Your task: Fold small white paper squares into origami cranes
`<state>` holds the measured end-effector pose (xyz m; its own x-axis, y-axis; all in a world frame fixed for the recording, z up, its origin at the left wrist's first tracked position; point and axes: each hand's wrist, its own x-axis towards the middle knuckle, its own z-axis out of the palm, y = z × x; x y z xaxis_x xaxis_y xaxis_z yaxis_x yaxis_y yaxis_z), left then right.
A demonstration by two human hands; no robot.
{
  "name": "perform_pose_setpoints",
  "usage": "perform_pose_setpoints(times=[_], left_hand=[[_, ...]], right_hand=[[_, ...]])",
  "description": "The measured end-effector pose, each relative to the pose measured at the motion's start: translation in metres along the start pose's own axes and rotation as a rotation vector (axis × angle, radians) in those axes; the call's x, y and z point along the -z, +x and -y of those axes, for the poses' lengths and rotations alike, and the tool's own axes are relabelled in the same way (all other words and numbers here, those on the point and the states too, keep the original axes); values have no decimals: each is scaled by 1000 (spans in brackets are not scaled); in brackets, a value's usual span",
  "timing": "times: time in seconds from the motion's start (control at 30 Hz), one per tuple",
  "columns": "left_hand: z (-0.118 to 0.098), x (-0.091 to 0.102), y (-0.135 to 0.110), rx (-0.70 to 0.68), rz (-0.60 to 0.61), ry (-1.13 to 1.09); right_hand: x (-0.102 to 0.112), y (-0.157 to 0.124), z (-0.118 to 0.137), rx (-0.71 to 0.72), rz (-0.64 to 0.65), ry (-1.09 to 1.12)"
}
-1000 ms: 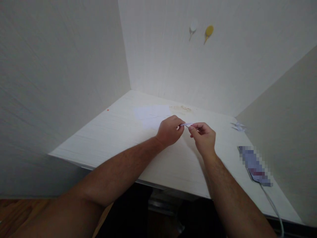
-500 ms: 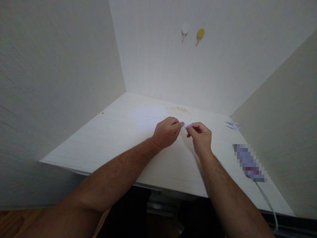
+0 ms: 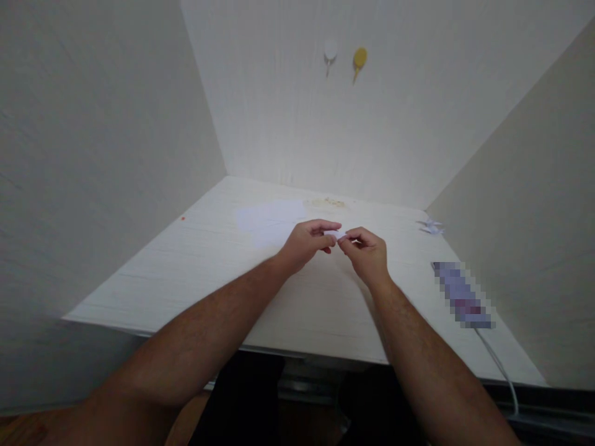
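Between my hands, above the white tabletop (image 3: 307,310), is a small folded piece of white paper (image 3: 331,234). My left hand (image 3: 309,243) pinches its left part with the thumb below, the index finger stretched out above it. The thumb and fingertips of my right hand (image 3: 368,251) close on its right end. Fingers cover much of the paper, so its full shape is hidden. Sheets of white paper (image 3: 264,220) lie flat on the tabletop behind my left hand.
Folded white paper pieces (image 3: 432,227) lie at the back right by the side wall. A pixelated phone-like object (image 3: 462,294) with a white cable (image 3: 499,365) rests at the right. White (image 3: 330,51) and yellow (image 3: 360,57) round hooks are on the back wall. Panels enclose three sides.
My left hand's fingers have loosened from a tight fist, the index finger now extended, and more of the paper shows. The whole view has shifted slightly.
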<state>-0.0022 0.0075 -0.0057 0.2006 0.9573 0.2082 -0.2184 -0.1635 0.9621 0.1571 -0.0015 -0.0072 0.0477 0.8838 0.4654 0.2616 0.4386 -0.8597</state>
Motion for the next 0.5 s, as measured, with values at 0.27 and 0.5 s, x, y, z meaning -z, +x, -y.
perform_pose_setpoints(times=[0.27, 0.5], left_hand=[[-2, 5, 0, 71, 61, 18], [-10, 12, -1, 234, 252, 110]], right_hand=[[2, 2, -3, 249, 31, -114], [7, 4, -3, 350, 130, -108]])
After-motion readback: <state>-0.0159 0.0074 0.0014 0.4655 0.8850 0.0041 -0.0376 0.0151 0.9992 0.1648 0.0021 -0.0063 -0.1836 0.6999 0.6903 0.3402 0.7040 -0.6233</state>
